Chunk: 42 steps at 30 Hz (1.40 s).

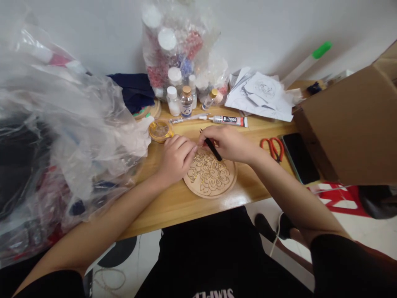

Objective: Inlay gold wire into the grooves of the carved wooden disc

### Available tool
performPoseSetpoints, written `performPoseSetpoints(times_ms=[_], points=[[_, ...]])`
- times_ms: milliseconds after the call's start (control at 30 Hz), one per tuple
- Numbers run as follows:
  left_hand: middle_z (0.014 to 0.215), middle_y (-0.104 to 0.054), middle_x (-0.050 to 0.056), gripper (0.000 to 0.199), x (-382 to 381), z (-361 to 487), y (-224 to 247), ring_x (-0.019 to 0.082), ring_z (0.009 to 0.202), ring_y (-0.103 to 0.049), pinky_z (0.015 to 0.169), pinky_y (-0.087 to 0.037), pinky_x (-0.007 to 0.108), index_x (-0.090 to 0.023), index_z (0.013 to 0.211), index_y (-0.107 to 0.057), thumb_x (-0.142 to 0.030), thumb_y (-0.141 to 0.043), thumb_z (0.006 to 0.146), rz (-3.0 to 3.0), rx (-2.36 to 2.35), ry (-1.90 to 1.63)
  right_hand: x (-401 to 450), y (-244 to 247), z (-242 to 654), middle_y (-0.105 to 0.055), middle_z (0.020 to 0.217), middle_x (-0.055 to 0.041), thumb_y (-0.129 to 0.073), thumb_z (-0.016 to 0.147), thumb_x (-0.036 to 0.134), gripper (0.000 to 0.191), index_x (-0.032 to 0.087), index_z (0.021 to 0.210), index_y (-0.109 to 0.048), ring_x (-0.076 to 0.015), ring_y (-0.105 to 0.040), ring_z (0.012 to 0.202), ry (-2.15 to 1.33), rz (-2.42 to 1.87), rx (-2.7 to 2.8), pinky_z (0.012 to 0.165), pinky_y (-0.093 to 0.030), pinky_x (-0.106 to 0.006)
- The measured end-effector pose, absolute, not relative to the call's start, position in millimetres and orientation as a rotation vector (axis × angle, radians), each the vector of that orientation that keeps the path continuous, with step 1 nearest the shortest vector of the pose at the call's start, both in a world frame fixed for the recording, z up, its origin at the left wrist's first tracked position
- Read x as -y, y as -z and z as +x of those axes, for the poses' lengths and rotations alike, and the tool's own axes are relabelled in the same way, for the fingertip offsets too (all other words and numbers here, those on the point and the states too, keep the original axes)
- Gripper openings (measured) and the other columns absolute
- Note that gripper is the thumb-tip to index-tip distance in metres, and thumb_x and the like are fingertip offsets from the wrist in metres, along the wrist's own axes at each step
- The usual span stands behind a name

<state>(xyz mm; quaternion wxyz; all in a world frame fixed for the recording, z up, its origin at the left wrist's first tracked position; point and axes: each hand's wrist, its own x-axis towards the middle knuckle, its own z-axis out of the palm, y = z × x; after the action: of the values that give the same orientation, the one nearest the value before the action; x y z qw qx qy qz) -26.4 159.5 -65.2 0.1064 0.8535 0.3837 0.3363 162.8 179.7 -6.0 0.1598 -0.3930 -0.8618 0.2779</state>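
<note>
A round wooden board (209,192) lies on the table, carrying a raised flower pattern outlined in gold wire. My left hand (179,159) rests on its upper left edge, fingers curled and thumb tip against the index finger; whatever is between them is too small to make out. Over the top edge of the board, my right hand (231,142) is closed around slim black tweezers (213,150), which slant across the pattern. The fingertips of both hands nearly meet. Just beyond my left hand sits a spool of gold wire (160,130).
Behind the board lie a B-7000 glue tube (230,120), a pen (189,118) and small bottles (186,101). Orange-handled pliers (273,149), a phone (300,158) and a cardboard box (347,128) stand right. Plastic bags (93,120) crowd the left; paper drawings (262,93) lie at the back.
</note>
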Motion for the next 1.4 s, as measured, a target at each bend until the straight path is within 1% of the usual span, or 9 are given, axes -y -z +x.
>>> performPoseSetpoints(times_ms=[167, 300, 400, 467, 567, 733, 1100, 1267, 1400], points=[[0.076, -0.059, 0.003, 0.020, -160, -27, 66, 0.017, 0.076, -0.052, 0.070, -0.039, 0.034, -0.019, 0.082, -0.062, -0.025, -0.046, 0.092, 2.526, -1.155, -1.061, -183, 10, 162, -0.062, 0.068, -0.0005, -0.057, 0.077, 0.016, 0.009, 0.015, 0.076, -0.065, -0.0099, -0.050, 0.061, -0.759, -1.161, 2.341, 0.061, -0.035, -0.022], [0.074, -0.061, 0.002, 0.019, -158, -27, 65, 0.016, 0.074, -0.053, 0.069, -0.039, 0.034, -0.019, 0.080, -0.063, -0.024, -0.048, 0.091, 2.596, -1.205, -1.060, -183, 12, 162, -0.063, 0.069, -0.0014, -0.054, 0.078, 0.011, 0.014, 0.017, 0.074, -0.066, -0.0117, -0.053, 0.067, -0.731, -1.148, 2.406, 0.066, -0.037, -0.024], [0.073, -0.062, 0.002, 0.019, -157, -27, 64, 0.016, 0.073, -0.054, 0.068, -0.039, 0.034, -0.019, 0.079, -0.064, -0.023, -0.049, 0.090, 2.639, -1.222, -1.068, -183, 14, 163, -0.063, 0.072, -0.0017, -0.050, 0.077, 0.008, 0.018, 0.017, 0.074, -0.066, -0.0118, -0.054, 0.069, -0.746, -1.120, 2.430, 0.066, -0.037, -0.024], [0.072, -0.062, 0.002, 0.018, -156, -26, 63, 0.016, 0.073, -0.054, 0.068, -0.039, 0.034, -0.018, 0.079, -0.064, -0.022, -0.051, 0.089, 2.649, -1.205, -1.104, -183, 16, 164, -0.063, 0.072, -0.0012, -0.050, 0.077, 0.008, 0.017, 0.017, 0.074, -0.064, -0.0113, -0.054, 0.069, -0.754, -1.092, 2.410, 0.066, -0.038, -0.024], [0.070, -0.062, 0.001, 0.017, -157, -26, 63, 0.015, 0.071, -0.053, 0.067, -0.038, 0.032, -0.018, 0.077, -0.064, -0.021, -0.052, 0.088, 2.654, -1.188, -1.145, -184, 19, 167, -0.062, 0.070, -0.0008, -0.052, 0.079, 0.013, 0.013, 0.016, 0.073, -0.063, -0.0107, -0.053, 0.067, -0.779, -1.056, 2.376, 0.065, -0.038, -0.024], [0.068, -0.062, 0.001, 0.018, -158, -25, 64, 0.015, 0.070, -0.052, 0.067, -0.037, 0.032, -0.018, 0.076, -0.064, -0.021, -0.052, 0.088, 2.662, -1.178, -1.138, -184, 21, 171, -0.064, 0.073, -0.0023, -0.056, 0.083, 0.020, 0.012, 0.015, 0.076, -0.064, -0.0107, -0.056, 0.070, -0.865, -1.067, 2.347, 0.067, -0.039, -0.025], [0.068, -0.062, 0.001, 0.015, -156, -25, 64, 0.015, 0.068, -0.052, 0.065, -0.038, 0.031, -0.017, 0.073, -0.064, -0.018, -0.055, 0.085, 2.687, -1.195, -1.100, -186, 25, 173, -0.067, 0.072, -0.0019, -0.057, 0.081, 0.019, 0.011, 0.014, 0.074, -0.065, -0.0095, -0.057, 0.067, -0.900, -1.086, 2.329, 0.065, -0.040, -0.023], [0.069, -0.062, 0.001, 0.015, -157, -25, 66, 0.014, 0.068, -0.052, 0.065, -0.038, 0.030, -0.017, 0.075, -0.064, -0.018, -0.054, 0.086, 2.615, -1.208, -1.093, -184, 25, 175, -0.068, 0.070, -0.0022, -0.059, 0.079, 0.016, 0.010, 0.012, 0.074, -0.066, -0.0093, -0.057, 0.064, -0.945, -1.117, 2.281, 0.062, -0.039, -0.022], [0.072, -0.061, 0.001, 0.016, -158, -24, 64, 0.013, 0.070, -0.053, 0.066, -0.040, 0.029, -0.016, 0.077, -0.062, -0.018, -0.050, 0.088, 2.513, -1.161, -1.059, -182, 25, 175, -0.067, 0.069, -0.0014, -0.059, 0.079, 0.017, 0.010, 0.013, 0.074, -0.066, -0.0093, -0.057, 0.063, -0.976, -1.142, 2.242, 0.061, -0.039, -0.022]])
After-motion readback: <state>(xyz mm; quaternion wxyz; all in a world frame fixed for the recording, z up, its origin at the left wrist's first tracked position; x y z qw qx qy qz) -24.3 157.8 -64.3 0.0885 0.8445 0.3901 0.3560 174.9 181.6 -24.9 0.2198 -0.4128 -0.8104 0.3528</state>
